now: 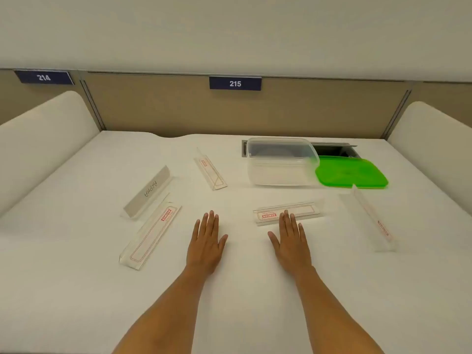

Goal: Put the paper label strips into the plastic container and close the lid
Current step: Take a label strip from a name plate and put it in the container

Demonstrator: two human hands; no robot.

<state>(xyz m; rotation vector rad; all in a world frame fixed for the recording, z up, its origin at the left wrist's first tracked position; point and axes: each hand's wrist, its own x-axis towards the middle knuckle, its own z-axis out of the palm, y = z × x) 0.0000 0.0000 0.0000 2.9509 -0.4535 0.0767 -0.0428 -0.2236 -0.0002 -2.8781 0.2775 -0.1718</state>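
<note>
A clear plastic container [282, 162] stands open at the back right of the white table, and its green lid [351, 172] lies flat beside it on the right. Several clear label strips with paper inserts lie scattered: one handwritten [148, 194], one long at the left [150, 237], one behind the middle [210, 169], one in front of the container [293, 212], one at the right [370, 221]. My left hand [205, 247] rests flat on the table, fingers apart, holding nothing. My right hand [292, 242] lies flat too, fingertips touching the front strip.
A grey cable slot [334, 149] is set into the table behind the container. White curved dividers [43, 146] [434, 149] bound the desk left and right. A beige back panel carries number plates 214 [44, 77] and 215 [235, 83].
</note>
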